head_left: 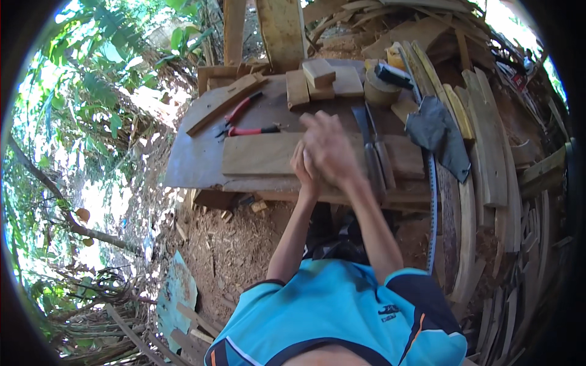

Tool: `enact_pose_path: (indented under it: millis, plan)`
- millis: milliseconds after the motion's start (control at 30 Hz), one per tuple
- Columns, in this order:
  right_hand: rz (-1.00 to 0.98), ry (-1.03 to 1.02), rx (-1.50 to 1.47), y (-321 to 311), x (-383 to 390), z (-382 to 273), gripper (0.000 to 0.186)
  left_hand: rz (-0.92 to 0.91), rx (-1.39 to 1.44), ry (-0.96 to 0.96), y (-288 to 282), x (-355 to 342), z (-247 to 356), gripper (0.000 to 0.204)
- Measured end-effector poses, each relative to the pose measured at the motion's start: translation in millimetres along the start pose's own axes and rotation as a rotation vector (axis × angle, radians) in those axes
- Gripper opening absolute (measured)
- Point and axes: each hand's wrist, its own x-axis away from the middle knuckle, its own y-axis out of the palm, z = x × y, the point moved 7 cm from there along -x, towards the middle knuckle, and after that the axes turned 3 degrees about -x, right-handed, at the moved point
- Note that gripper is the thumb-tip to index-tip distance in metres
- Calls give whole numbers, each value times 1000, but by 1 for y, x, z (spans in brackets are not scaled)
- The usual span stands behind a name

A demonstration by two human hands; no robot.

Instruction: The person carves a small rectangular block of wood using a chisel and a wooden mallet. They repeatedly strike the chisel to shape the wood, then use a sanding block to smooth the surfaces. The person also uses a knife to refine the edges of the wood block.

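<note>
Over the workbench, my left hand (304, 165) and my right hand (332, 149) come together with no tool visible in them. The right lies partly across the left, its fingers stretched out and smeared by motion. The left fingers show in part, slightly bent; its palm is hidden. Below both hands a flat wooden board (256, 157) lies along the bench's near side. Two chisels (372, 166) with wooden handles rest across the board, just right of my right hand. Farther left lie pliers with red and black handles (251, 130), spread apart.
The bench top (192, 161) holds wood blocks (297, 89), a narrow plank (223, 105) and a round wooden piece (381, 94). A dark grey cloth (434, 129) drapes at the right beside a long toothed strip (433, 207). Long planks (488, 146) are stacked beyond; wood scraps litter the ground.
</note>
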Motion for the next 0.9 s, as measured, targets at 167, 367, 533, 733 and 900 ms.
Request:
enact_pose_path:
  millis: [167,367,533,733,900]
  plan:
    - [-43,16,23,5,9,-19,50,-138,913,-121,60,21,-60,35]
    - [-37,11,-247,6,9,-23,49,-60,939,-135,51,35,-72,33]
    - [-186,198,-722,12,8,26,50,-156,1046,-112,42,20,-48,30]
    - [-58,284,-940,41,26,4,53,-257,1210,-656,67,28,-75,31]
    - [22,274,-1047,27,27,-1,56,-234,1312,-599,71,36,-61,24]
